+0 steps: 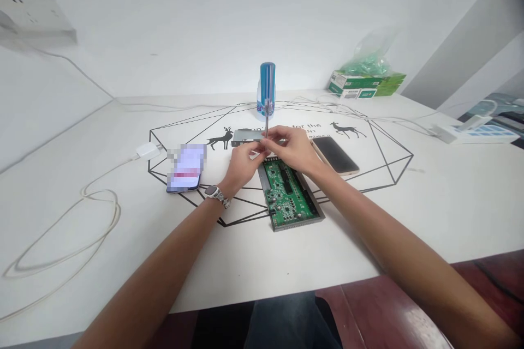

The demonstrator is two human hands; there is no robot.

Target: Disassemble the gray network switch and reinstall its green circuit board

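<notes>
A green circuit board sits inside its open grey metal case. Left hand and right hand fingers pinch a blue-handled screwdriver upright.

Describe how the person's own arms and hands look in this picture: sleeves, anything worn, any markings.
Both forearms are bare, with no sleeves in view and no gloves on either hand. The left hand has a silver metal-band wristwatch on its wrist. The right hand wears nothing visible: no watch or bracelet. No markings show on either arm.
</notes>
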